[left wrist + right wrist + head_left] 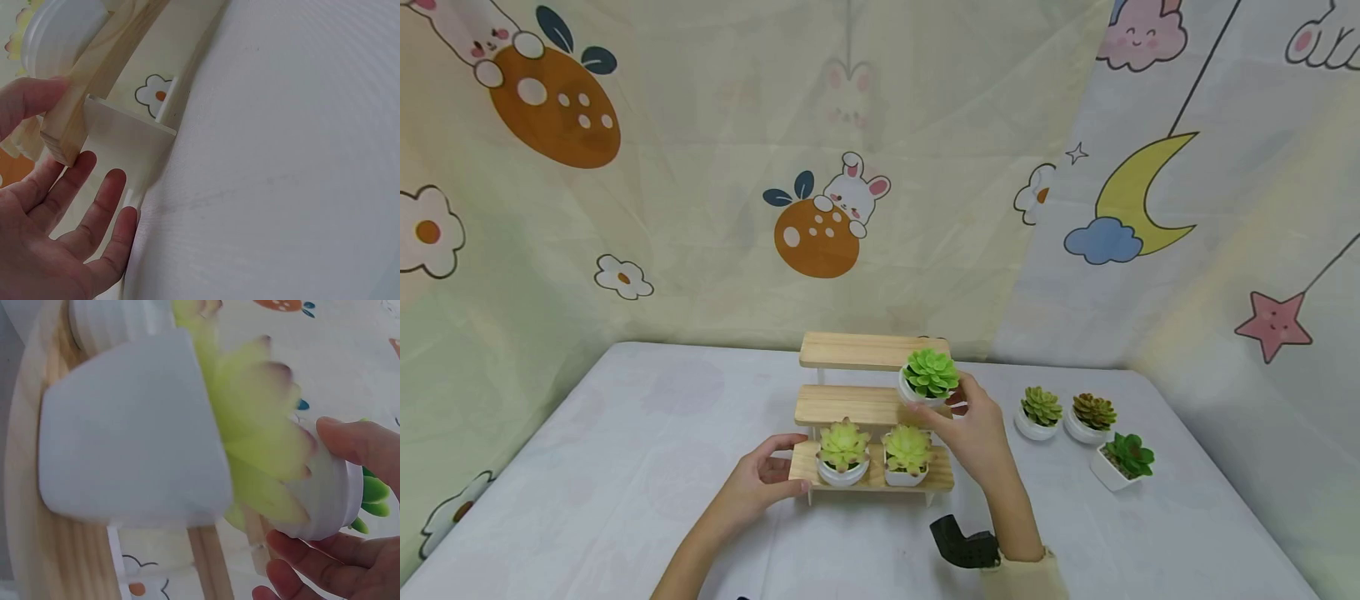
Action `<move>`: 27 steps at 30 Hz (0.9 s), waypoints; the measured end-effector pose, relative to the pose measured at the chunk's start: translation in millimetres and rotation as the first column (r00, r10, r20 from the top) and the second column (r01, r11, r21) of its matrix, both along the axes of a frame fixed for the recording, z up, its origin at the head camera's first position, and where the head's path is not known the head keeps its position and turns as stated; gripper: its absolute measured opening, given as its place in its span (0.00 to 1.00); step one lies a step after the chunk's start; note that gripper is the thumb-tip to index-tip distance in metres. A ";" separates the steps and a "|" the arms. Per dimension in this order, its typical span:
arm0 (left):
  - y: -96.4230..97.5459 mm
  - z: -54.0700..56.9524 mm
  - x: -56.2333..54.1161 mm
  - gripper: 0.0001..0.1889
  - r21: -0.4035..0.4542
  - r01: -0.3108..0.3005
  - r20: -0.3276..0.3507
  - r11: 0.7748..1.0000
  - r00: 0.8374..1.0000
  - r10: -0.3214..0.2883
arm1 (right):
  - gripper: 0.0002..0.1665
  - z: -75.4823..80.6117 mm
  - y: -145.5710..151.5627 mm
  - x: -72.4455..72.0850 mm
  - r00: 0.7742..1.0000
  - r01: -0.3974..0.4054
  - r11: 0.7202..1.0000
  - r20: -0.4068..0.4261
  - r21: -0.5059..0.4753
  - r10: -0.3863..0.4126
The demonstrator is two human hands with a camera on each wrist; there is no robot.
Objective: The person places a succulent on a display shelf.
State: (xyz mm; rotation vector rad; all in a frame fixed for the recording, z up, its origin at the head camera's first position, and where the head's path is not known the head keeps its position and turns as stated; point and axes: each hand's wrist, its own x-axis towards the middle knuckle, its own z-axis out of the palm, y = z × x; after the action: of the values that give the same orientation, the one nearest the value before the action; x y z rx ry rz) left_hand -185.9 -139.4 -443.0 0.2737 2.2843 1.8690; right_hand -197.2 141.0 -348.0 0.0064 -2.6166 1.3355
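Observation:
A three-tier wooden shelf stand (842,406) stands on the white-covered table. My right hand (973,429) grips a bright green succulent in a round white pot (928,375) over the right end of the middle tier. In the right wrist view, thumb and fingers lie on both sides of that pot (319,494). My left hand (760,477) pinches the left end of the bottom tier; in the left wrist view the thumb is on top of the board (65,128). On the bottom tier sit a succulent in a round pot (842,454) and one in a square pot (907,456).
Right of the stand are three more potted succulents: a light green one (1037,412), a reddish-brown one (1091,417) and a dark green one in a square pot (1122,461). A black wrist device (964,546) sits at the right forearm. A printed curtain (715,208) surrounds the table.

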 end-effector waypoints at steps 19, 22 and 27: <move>0.3 0.5 -0.4 0.32 0.018 0.007 -0.003 1.000 1.000 -0.007 | 0.22 -10.4 -28.1 -3.7 0.995 -0.072 0.997 -0.070 -0.006 0.071; 0.3 0.6 0.1 0.32 0.016 0.003 -0.002 1.000 1.000 -0.003 | 0.22 -9.6 -30.1 -2.8 0.995 -0.084 0.996 -0.057 0.007 0.085; 0.6 0.7 0.4 0.32 0.010 -0.005 0.001 1.000 1.000 0.005 | 0.20 -8.9 -34.1 -2.2 0.993 -0.092 0.996 -0.070 0.015 0.092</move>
State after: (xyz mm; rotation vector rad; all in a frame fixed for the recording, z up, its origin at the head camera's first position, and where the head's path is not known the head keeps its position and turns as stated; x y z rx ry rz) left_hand -185.5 -138.8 -442.3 0.2688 2.2780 1.8829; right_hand -199.4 106.9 -356.9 0.1750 -2.5937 1.3234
